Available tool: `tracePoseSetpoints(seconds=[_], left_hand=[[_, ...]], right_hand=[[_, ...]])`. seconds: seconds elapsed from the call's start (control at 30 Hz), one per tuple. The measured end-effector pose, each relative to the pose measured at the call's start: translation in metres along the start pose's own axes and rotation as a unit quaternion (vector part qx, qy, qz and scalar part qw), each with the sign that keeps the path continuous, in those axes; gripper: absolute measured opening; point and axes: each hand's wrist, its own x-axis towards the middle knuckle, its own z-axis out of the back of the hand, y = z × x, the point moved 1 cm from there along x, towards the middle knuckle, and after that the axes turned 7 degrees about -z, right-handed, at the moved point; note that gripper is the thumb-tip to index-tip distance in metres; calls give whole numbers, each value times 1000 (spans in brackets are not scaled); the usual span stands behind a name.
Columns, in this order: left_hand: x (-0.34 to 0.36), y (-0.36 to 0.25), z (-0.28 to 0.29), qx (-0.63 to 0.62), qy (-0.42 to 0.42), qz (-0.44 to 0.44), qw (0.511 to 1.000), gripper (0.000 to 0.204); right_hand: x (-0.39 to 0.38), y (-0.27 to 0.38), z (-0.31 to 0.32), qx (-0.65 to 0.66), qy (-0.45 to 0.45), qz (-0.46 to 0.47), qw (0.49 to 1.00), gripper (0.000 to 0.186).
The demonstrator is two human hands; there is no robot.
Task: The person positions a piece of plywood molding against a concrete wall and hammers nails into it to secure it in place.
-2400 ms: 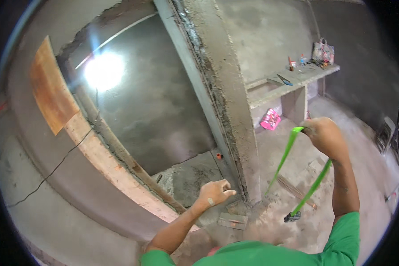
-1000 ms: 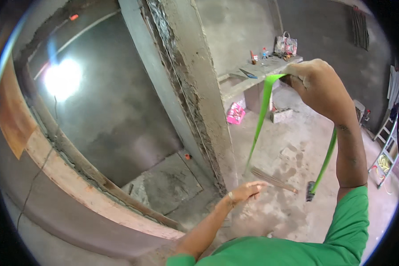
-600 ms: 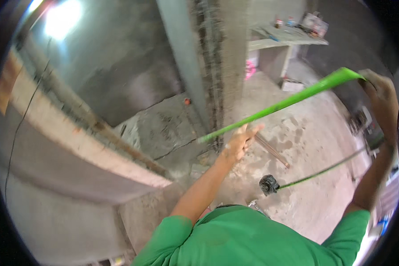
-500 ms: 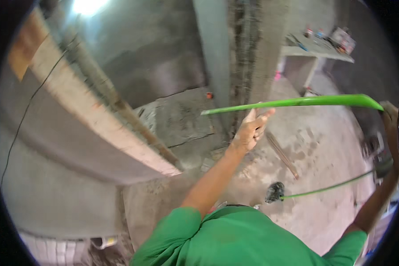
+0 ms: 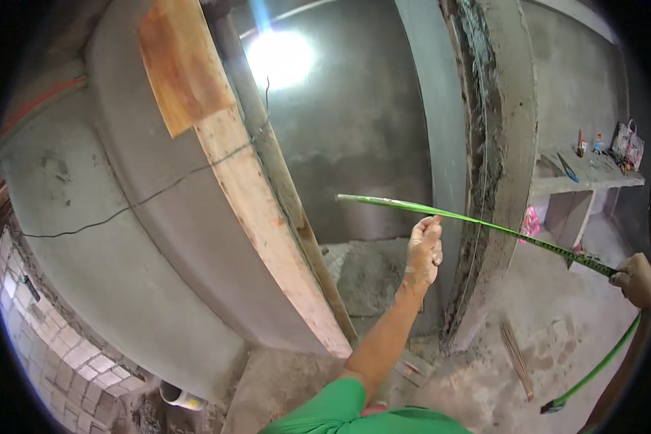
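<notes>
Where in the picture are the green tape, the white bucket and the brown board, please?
Green tape [image 5: 557,249]: head view, on its stretched-out blade.
White bucket [image 5: 184,399]: head view, on its outer wall.
Brown board [image 5: 186,65]: head view, on its flat face.

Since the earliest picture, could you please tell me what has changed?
The left hand has reached forward, its grip now on the flexible green measuring tape; the right hand has swung rightward, and the tape spans both. Unchanged: the right hand's grip and the black case below.

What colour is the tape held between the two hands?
The tape is bright green, dark-marked near the right hand; the head view shows it best.
</notes>
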Motion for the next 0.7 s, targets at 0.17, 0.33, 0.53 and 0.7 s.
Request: tracePoseSetpoints(seconds=[0.17, 0.33, 0.53, 0.7], left_hand=[[36, -22, -2, -175, -33, -6, 984, 30], [63, -82, -30, -37, 23, -33, 998, 36], [108, -209, -99, 157, 72, -159, 972, 35], [154, -293, -120, 120, 249, -208, 938, 34]], right_hand=[[7, -69, -40, 101, -39, -58, 992, 26], [7, -82, -43, 124, -80, -89, 985, 35], [48, -67, -26, 209, -150, -3, 966, 35], [98, -47, -9, 227, -259, -31, 938, 40]])
